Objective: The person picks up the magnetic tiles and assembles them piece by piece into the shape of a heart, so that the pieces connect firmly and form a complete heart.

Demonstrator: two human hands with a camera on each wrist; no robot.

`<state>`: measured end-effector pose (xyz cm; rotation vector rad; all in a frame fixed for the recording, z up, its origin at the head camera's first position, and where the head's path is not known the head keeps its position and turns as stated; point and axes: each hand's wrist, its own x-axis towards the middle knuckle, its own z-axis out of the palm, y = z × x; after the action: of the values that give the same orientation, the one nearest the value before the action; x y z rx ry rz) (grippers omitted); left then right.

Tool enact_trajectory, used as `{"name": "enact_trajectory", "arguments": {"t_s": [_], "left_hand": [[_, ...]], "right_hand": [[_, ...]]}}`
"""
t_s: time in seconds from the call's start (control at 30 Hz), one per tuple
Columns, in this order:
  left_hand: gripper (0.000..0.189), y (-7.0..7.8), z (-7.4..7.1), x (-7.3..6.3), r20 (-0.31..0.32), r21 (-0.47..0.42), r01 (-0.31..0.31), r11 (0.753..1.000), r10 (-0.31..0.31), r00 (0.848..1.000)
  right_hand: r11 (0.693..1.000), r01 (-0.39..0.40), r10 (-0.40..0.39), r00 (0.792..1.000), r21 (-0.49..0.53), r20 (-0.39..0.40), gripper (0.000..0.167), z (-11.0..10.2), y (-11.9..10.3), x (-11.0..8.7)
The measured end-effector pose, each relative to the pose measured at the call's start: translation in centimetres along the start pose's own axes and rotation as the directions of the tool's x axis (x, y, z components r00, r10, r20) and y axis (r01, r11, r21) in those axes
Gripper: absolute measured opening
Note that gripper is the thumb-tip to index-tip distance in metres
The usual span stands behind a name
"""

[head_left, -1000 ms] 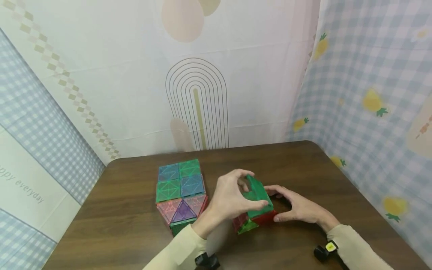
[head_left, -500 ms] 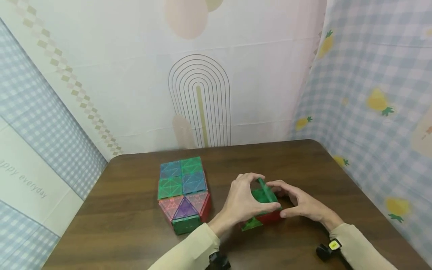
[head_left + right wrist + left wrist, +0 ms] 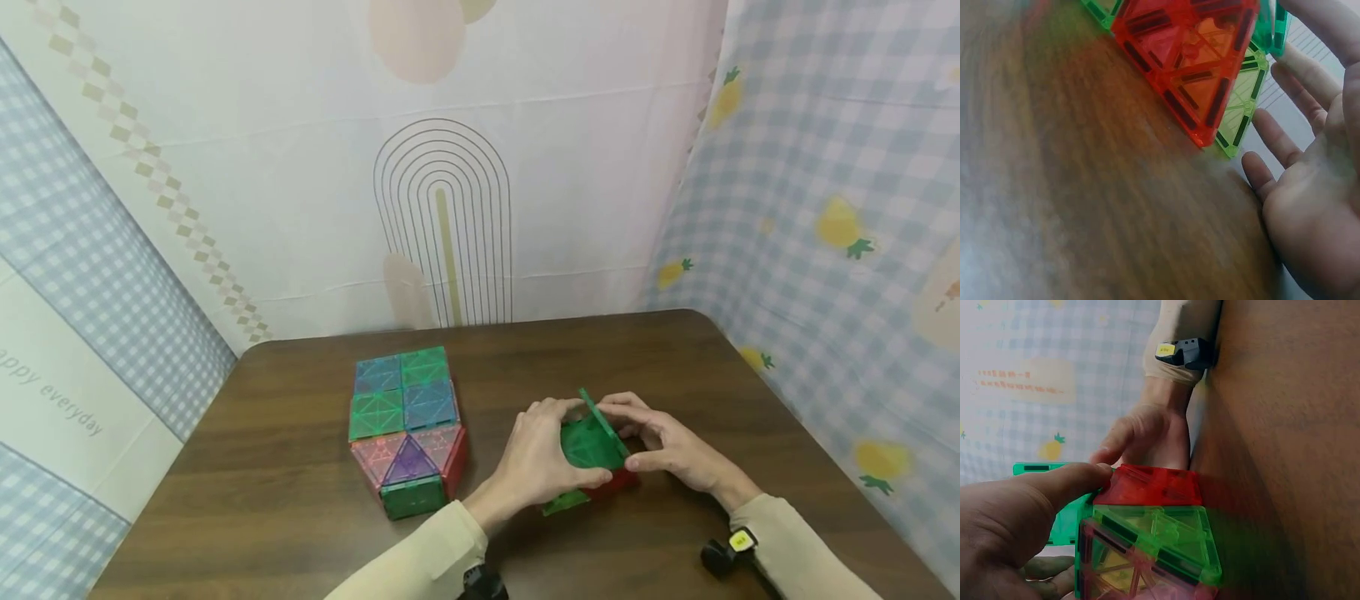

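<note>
Several translucent magnetic tiles form a small build at the table's right. On its top lies a green square tile (image 3: 588, 447), and a second green tile (image 3: 606, 427) stands tilted at that tile's right edge. My left hand (image 3: 528, 457) grips the build from the left, thumb in front and fingers behind. My right hand (image 3: 667, 446) holds the tilted tile between thumb and fingers. In the right wrist view a red triangular tile (image 3: 1200, 84) forms one side, beside a light green tile (image 3: 1241, 103). In the left wrist view a clear green tile (image 3: 1179, 534) sits low at the front.
A larger block of magnetic tiles (image 3: 405, 417), with blue, green, pink and purple pieces on top, stands left of my hands. The brown wooden table (image 3: 247, 467) reaches back to a patterned cloth (image 3: 570, 208). A checked cloth (image 3: 795, 275) hangs along the right.
My left hand has shifted right and its fingers have left the tilted green tile for the build's left side. That tile has swung further right, baring the flat green tile.
</note>
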<state>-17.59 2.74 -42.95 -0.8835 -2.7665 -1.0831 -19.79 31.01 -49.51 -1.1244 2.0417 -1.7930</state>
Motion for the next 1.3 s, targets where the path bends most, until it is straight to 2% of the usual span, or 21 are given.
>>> {"name": "enact_trajectory", "arguments": {"t_s": [0.13,0.23,0.43,0.6,0.67,0.8,0.9,1.07,1.3], "left_hand": [[0.090,0.0,0.0,0.0,0.002,0.009,0.021,1.000,-0.021,1.000],[0.093,-0.1,-0.1,-0.1,0.005,0.015,0.038,0.999,-0.038,0.999],[0.092,-0.5,-0.5,-0.6,-0.002,-0.014,0.057,0.998,-0.057,0.998],[0.089,-1.1,-0.8,-0.8,0.002,-0.060,0.056,0.997,-0.056,0.998],[0.089,-1.3,-0.9,-0.8,0.008,-0.078,0.051,0.996,-0.051,0.999],[0.091,-1.4,-0.8,-0.8,0.021,-0.096,0.051,0.994,-0.049,0.999],[0.091,-1.6,-0.7,-0.8,0.024,-0.096,0.047,0.994,-0.045,0.999],[0.091,-1.9,-0.5,-0.9,0.026,-0.091,0.006,0.996,-0.003,1.000],[0.089,-2.2,-0.6,-0.9,0.023,-0.094,-0.037,0.995,0.040,0.999]], "right_hand": [[0.995,-0.024,0.025,1.000,0.096,-0.009,0.070,-0.2,0.4,-0.1],[0.994,-0.039,0.041,0.999,0.098,-0.017,0.072,-0.5,0.4,-0.5],[0.995,-0.085,0.083,0.996,-0.045,-0.029,0.075,-1.5,-0.1,-1.6],[0.974,-0.164,0.164,0.986,-0.154,-0.008,0.072,-1.6,-0.6,-1.6],[0.961,-0.175,0.179,0.984,-0.215,0.001,0.070,-1.4,-0.6,-1.5],[0.911,-0.203,0.214,0.977,-0.359,-0.008,0.069,-0.8,-0.8,-1.3],[0.886,-0.225,0.236,0.971,-0.405,-0.022,0.070,-0.3,-1.1,-1.1],[0.904,-0.227,0.230,0.972,-0.361,-0.035,0.073,0.0,-1.2,-0.9],[0.929,-0.165,0.154,0.986,-0.330,-0.060,0.073,0.1,-1.2,-1.0]]}}
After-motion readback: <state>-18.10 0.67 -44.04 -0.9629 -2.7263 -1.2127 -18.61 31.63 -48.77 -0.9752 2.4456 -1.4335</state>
